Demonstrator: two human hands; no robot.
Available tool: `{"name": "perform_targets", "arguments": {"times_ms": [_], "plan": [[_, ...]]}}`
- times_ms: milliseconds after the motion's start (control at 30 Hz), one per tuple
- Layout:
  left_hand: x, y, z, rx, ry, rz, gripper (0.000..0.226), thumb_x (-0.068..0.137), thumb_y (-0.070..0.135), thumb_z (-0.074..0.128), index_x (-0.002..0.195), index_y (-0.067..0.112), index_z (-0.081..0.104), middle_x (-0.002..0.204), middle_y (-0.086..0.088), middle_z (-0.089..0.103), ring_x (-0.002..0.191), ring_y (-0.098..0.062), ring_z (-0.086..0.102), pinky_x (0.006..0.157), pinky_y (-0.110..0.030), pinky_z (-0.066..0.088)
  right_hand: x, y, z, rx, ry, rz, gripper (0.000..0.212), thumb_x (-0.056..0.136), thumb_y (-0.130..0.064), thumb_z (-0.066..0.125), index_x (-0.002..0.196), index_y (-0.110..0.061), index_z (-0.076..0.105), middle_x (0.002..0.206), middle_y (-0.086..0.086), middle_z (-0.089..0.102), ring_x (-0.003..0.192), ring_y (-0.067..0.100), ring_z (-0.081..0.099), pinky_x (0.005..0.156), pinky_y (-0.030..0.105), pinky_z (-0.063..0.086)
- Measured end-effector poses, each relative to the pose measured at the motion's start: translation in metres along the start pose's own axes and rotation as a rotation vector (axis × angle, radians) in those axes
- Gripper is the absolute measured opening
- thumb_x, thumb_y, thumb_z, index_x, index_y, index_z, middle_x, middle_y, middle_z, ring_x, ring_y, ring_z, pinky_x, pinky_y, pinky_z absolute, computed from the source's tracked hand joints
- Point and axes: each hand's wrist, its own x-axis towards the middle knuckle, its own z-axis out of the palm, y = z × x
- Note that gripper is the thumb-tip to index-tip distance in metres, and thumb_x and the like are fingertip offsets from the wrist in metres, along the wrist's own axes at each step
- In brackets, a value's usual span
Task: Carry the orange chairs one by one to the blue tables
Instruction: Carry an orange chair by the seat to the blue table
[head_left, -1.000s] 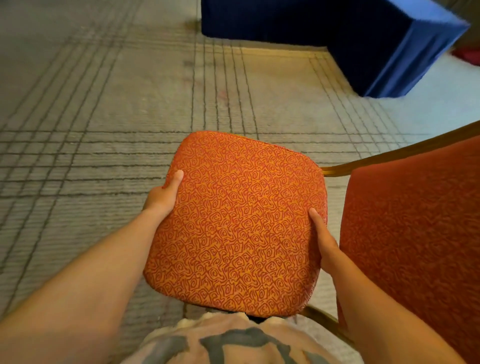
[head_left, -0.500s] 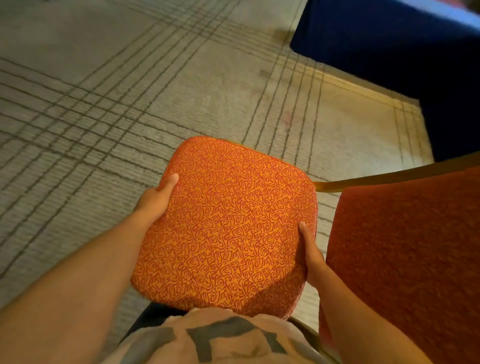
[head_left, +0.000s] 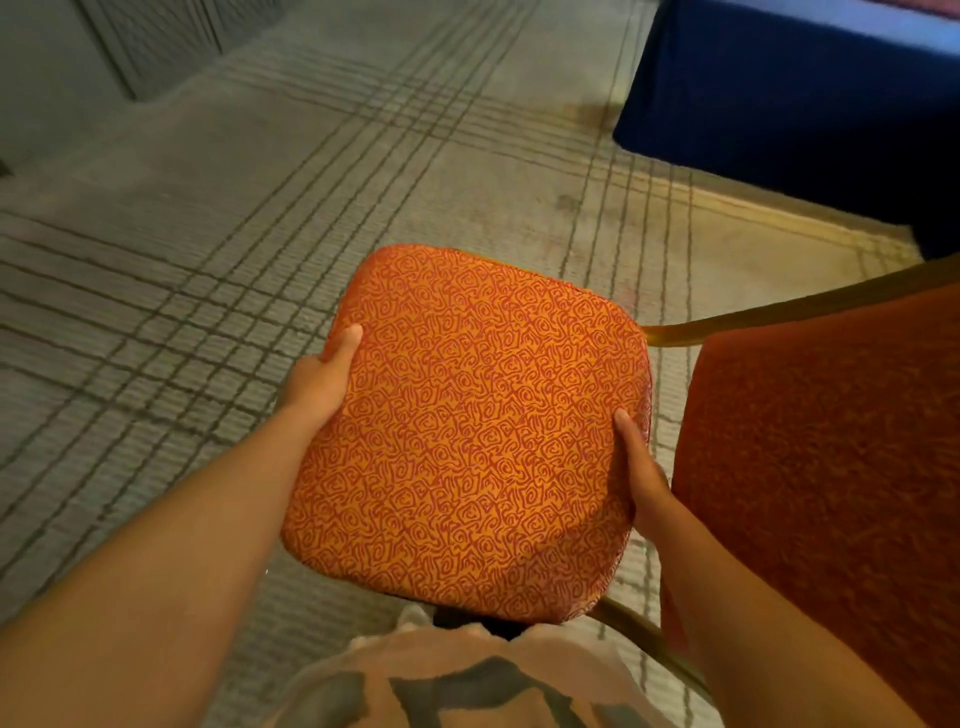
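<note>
Grey carpet (head_left: 208, 270) crossed with dark grid lines runs under everything, and a blue cloth-draped bench (head_left: 810, 104) stands beyond the far right corner of the chair seat, near it but apart.

I hold the orange chair (head_left: 467, 431), padded in swirl-patterned fabric on a gold metal frame (head_left: 779, 314), by its seat, just ahead of my printed shirt (head_left: 467, 686). Its upholstered back (head_left: 831, 467) rises to the right of the seat.

My left hand (head_left: 317, 384) grips the seat's left edge, thumb flat on top and fingers curled out of sight beneath. My right hand (head_left: 641, 478) grips the seat's right edge, in the gap between seat and back. Its thumb also lies on top and its fingers are hidden under the padding. The legs are hidden below the seat, so I cannot tell whether they clear the carpet.

The step in hand, as I judge it, is the carry toward the bench. To do it well I should pull evenly on both edges so the seat stays level, hold it close to my body, and watch that the hidden legs do not snag the drape. All four legs should then go down together, with the seat just beside the bench.
</note>
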Motion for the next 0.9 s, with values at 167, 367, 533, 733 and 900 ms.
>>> {"name": "perform_targets", "arguments": {"times_ms": [167, 367, 533, 733, 900], "plan": [[0.090, 0.035, 0.001, -0.044, -0.015, -0.036, 0.085, 0.086, 0.074, 0.037, 0.123, 0.001, 0.061, 0.126, -0.027, 0.059, 0.120, -0.038, 0.055, 0.097, -0.038, 0.042, 0.073, -0.057, 0.042, -0.050, -0.015, 0.020, 0.106, 0.041, -0.087, 0.071, 0.128, -0.028, 0.061, 0.114, 0.002, 0.072, 0.106, 0.025, 0.067, 0.102, 0.047, 0.047], [0.208, 0.091, 0.018, -0.030, -0.019, -0.070, 0.086, 0.086, 0.075, 0.036, 0.123, 0.002, 0.062, 0.127, -0.027, 0.059, 0.121, -0.037, 0.054, 0.097, -0.038, 0.042, 0.186, -0.128, 0.094, -0.074, -0.026, 0.055, 0.114, 0.032, -0.086, 0.074, 0.129, -0.027, 0.061, 0.116, 0.005, 0.071, 0.107, 0.030, 0.066, 0.102, 0.051, 0.046], [0.310, 0.159, 0.028, -0.036, -0.028, -0.104, 0.092, 0.084, 0.077, 0.036, 0.126, -0.001, 0.059, 0.130, -0.026, 0.056, 0.122, -0.036, 0.053, 0.100, -0.038, 0.041, 0.275, -0.214, 0.136, -0.100, -0.062, 0.068, 0.113, 0.036, -0.085, 0.075, 0.132, -0.029, 0.058, 0.118, 0.006, 0.070, 0.108, 0.031, 0.066, 0.103, 0.053, 0.045], [0.414, 0.201, 0.026, -0.085, -0.033, -0.138, 0.092, 0.082, 0.078, 0.038, 0.128, 0.001, 0.058, 0.131, -0.024, 0.057, 0.123, -0.035, 0.054, 0.101, -0.037, 0.041, 0.359, -0.281, 0.195, -0.115, -0.093, 0.105, 0.111, 0.034, -0.084, 0.075, 0.128, -0.028, 0.061, 0.115, 0.007, 0.072, 0.106, 0.031, 0.067, 0.100, 0.055, 0.047], [0.523, 0.236, 0.020, -0.087, -0.046, -0.122, 0.083, 0.085, 0.074, 0.039, 0.125, 0.005, 0.062, 0.127, -0.023, 0.060, 0.121, -0.034, 0.055, 0.098, -0.036, 0.042, 0.441, -0.325, 0.263, -0.123, -0.084, 0.105, 0.109, 0.036, -0.085, 0.074, 0.128, -0.029, 0.061, 0.115, 0.007, 0.071, 0.107, 0.031, 0.067, 0.100, 0.054, 0.047]]}}
